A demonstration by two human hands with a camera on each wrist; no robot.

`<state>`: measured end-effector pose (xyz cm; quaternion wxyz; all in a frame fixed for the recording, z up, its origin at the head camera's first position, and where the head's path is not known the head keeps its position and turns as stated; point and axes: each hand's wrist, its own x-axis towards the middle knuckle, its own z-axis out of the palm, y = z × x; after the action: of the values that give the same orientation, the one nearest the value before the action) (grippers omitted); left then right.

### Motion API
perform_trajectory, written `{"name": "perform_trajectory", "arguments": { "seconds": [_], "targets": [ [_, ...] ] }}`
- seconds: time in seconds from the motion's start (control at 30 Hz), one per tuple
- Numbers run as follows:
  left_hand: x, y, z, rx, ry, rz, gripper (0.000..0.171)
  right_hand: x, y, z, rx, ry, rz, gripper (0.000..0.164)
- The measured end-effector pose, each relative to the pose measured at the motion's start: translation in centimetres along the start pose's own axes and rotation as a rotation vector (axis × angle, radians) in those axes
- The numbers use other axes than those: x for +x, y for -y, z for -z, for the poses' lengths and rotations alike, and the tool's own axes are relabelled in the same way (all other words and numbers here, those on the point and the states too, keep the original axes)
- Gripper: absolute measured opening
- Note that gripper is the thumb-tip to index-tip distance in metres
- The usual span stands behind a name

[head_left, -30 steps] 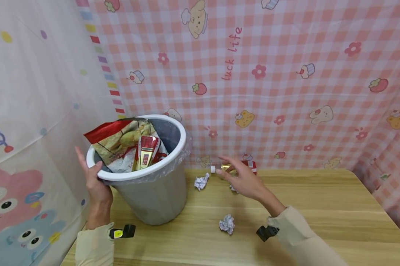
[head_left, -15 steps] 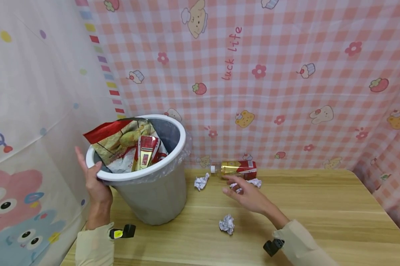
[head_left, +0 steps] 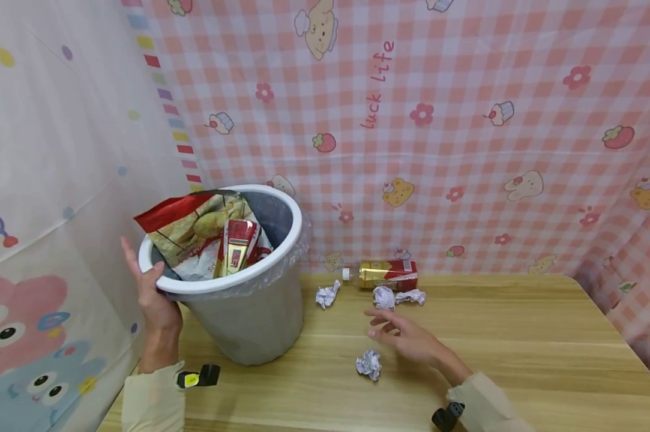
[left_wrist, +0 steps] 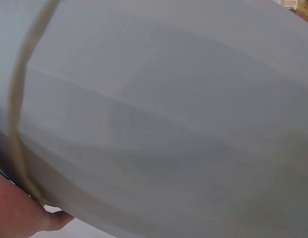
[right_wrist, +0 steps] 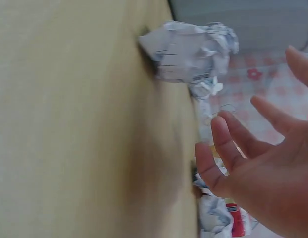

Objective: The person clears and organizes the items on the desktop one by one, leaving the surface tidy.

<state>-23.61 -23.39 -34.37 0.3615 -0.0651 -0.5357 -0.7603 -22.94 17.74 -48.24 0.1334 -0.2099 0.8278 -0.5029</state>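
A grey trash bin [head_left: 243, 324] with a white rim and clear liner stands at the left in the head view. My left hand [head_left: 159, 312] holds its left side, with the thumb over the rim and a finger extended outside. In the left wrist view the bin's wall [left_wrist: 158, 109] fills most of the picture. My right hand [head_left: 411, 341] hovers over the table with nothing in it, fingers spread and slightly bent. Closest to it is a crumpled paper ball [head_left: 369, 365], also large in the right wrist view as a paper ball [right_wrist: 193, 52].
Inside the bin are a snack bag [head_left: 195, 231] and a red-gold carton [head_left: 240, 246]. A drink bottle [head_left: 386, 275] lies along the back of the wooden table [head_left: 519, 348]. More paper balls, one left [head_left: 328, 294] and others [head_left: 384, 297], lie before it. Checked cloth hangs behind.
My right hand has drawn back from over the bottle toward the front of the table, uncovering the bottle and paper balls. The left hand and bin have stayed put.
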Motion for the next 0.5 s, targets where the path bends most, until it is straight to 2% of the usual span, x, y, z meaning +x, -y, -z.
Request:
{"name": "perform_trajectory", "arguments": {
  "seconds": [0.3, 0.5],
  "targets": [
    [0.0, 0.1, 0.0, 0.02, 0.0, 0.006, 0.078, -0.5, -1.5, -0.9, 0.064, 0.187, 0.033, 0.056],
    [0.0, 0.1, 0.0, 0.018, -0.003, 0.011, 0.077, -0.6, -2.0, -1.4, 0.115, 0.24, 0.049, 0.061]
  ]
}}
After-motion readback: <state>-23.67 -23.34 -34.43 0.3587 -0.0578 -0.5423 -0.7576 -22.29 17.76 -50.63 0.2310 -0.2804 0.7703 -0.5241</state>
